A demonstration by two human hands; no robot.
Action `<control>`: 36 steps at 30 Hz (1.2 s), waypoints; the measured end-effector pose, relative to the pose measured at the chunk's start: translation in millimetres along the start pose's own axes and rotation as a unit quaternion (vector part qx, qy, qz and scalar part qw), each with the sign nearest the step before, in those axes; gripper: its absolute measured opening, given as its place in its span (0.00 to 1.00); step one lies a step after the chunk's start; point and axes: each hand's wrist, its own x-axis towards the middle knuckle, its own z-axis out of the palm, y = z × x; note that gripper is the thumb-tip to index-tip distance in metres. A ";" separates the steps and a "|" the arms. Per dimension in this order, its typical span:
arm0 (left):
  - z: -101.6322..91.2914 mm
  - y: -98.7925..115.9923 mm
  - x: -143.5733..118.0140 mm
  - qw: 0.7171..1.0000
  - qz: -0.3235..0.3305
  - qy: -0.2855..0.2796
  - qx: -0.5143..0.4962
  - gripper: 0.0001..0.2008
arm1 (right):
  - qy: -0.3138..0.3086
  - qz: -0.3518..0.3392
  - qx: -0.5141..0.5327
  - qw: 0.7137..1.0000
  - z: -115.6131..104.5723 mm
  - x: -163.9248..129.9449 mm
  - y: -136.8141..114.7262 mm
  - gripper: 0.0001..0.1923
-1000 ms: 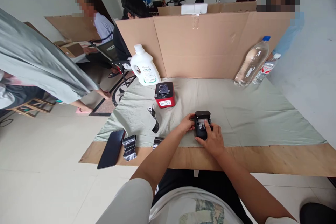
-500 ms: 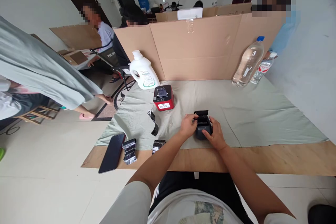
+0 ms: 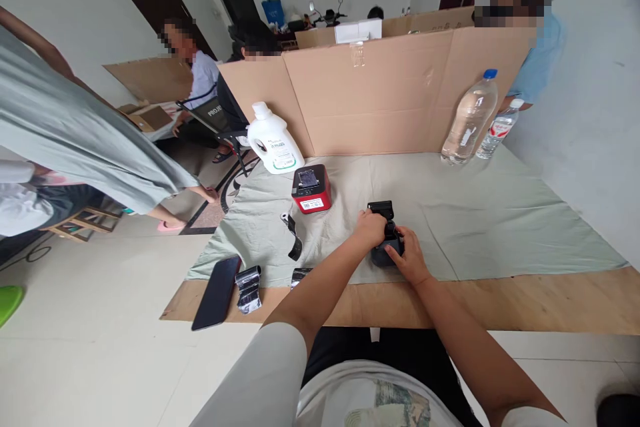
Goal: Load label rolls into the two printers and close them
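Observation:
A small black label printer (image 3: pixel 383 255) sits on the cloth in front of me with its lid (image 3: pixel 381 208) raised. Its right side and front are gripped by my right hand (image 3: pixel 413 255), thumb on the front. Over the opening is my left hand (image 3: pixel 371 228), its fingers curled in; a dark piece shows beside them, but what they hold is hidden. Left of the hands, a black curling strip (image 3: pixel 294 240) trails from a small roll. A red and black printer (image 3: pixel 311 188) stands behind it. Two shiny dark rolls, one silvery roll (image 3: pixel 249 289) and one roll (image 3: pixel 300 276) partly behind my left forearm, lie near the front edge.
A dark phone or tablet (image 3: pixel 217 292) rests at the table's front left. A white detergent jug (image 3: pixel 275 140) and two clear bottles, one large (image 3: pixel 470 120) and one small (image 3: pixel 497 130), stand before a cardboard partition (image 3: pixel 373 100). Other people sit or stand beyond the table.
My left hand has moved right and further over the printer's opening, its fingers more curled. The raised lid appears slightly higher. My right hand keeps its hold.

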 end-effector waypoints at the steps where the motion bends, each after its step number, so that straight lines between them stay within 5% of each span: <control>1: -0.5 1.9 1.6 1.000 0.008 -0.003 0.023 0.08 | 0.000 0.000 0.000 1.000 0.0 0.0 0.7 0.28; 6: 1.3 1.0 4.2 0.999 0.008 -0.022 0.040 0.11 | 0.008 -0.017 -0.014 1.000 -0.6 -0.2 0.9 0.29; 17: 9.1 -17.1 -1.3 0.998 0.045 0.036 -0.019 0.16 | -0.015 -0.077 -0.101 0.992 2.5 -1.1 -3.8 0.40; 23: -10.4 -30.2 -5.6 0.977 0.030 0.064 -0.203 0.23 | 0.000 -0.035 -0.102 0.994 3.1 -2.5 -6.3 0.46; 27: -33.4 -71.6 -42.0 0.971 -0.012 0.101 -0.214 0.16 | -0.008 -0.043 -0.094 0.995 0.6 -1.8 -8.6 0.44; 31: -52.9 -132.0 -111.2 0.979 -0.104 0.124 -0.122 0.10 | -0.017 -0.048 -0.086 0.995 -0.2 -1.1 -8.5 0.39; 36: -29.1 -175.2 -191.9 0.950 -0.281 0.134 -0.004 0.09 | -0.018 -0.039 -0.086 0.995 0.0 -0.7 -8.9 0.39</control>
